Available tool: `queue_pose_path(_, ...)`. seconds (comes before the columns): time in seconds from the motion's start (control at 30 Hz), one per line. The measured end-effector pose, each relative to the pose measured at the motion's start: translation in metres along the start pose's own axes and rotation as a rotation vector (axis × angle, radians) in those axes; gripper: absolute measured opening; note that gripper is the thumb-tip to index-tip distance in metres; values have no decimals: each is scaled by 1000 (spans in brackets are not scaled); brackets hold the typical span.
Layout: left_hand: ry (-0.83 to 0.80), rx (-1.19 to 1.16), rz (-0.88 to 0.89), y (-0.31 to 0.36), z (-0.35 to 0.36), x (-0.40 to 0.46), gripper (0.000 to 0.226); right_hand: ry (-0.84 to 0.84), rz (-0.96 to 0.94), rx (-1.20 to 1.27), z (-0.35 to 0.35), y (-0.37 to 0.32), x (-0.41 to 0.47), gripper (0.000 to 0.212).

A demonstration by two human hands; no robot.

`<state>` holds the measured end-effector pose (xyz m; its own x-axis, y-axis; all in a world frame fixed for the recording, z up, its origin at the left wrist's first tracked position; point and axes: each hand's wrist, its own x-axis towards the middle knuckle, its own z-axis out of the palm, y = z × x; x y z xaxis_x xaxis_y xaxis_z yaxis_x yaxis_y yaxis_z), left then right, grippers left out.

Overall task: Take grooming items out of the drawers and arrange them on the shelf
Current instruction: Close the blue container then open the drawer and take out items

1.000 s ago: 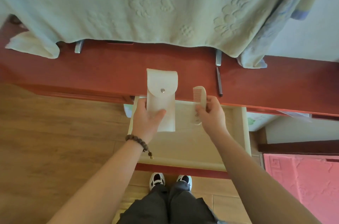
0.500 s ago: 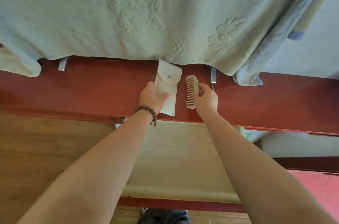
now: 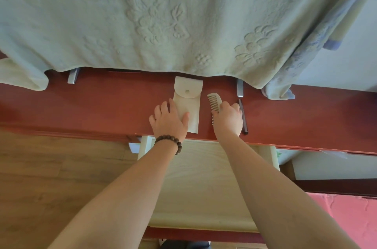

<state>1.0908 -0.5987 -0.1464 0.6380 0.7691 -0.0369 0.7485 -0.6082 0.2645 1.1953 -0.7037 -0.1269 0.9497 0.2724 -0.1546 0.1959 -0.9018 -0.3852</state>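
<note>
A cream pouch [image 3: 188,104] with a snap flap lies flat on the red shelf [image 3: 102,106], just under the towel's hem. My left hand [image 3: 168,120], with a bead bracelet on the wrist, rests at the pouch's lower left, thumb on the pouch and fingers spread on the shelf. To its right a pale comb [image 3: 214,101] lies on the shelf, teeth facing left. My right hand [image 3: 228,119] grips the comb's lower half, fingers curled over it. Below the shelf the pale wooden drawer [image 3: 204,187] is pulled out, and its visible bottom is bare.
A large pale green towel [image 3: 163,14] hangs over the back of the shelf, with a blue patterned cloth [image 3: 306,55] to its right. A dark thin stick [image 3: 243,116] lies just right of my right hand. Metal brackets [image 3: 73,75] stand on the shelf. A pink mat [image 3: 346,218] lies at lower right.
Both hands carried the pouch and comb up from over the drawer and set them down on the red shelf. My left fingers have spread out flat beside the pouch.
</note>
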Motion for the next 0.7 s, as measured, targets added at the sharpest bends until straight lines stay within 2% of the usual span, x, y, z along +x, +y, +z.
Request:
queue_pose_path(0.1, -75, -23, 25, -2, -3, -5, 71, -25, 4, 16, -3, 0, -2, 25)
queue_pose_path(0.27, -176, -131, 49, -11, -19, -18, 73, 0, -88, 80, -15, 11, -31, 45)
queue_pose_path(0.37, -136, -170, 78, -18, -33, -37, 70, 59, -116, 160, -28, 27, -68, 49)
queue_pose_path(0.47, -36, -181, 179, -28, -46, -65, 62, 120, -114, 149, -35, 48, -109, 51)
queue_pose_path(0.7, 53, -200, 244, -54, -53, -177, 57, 113, -136, 62, -33, 103, -201, 56)
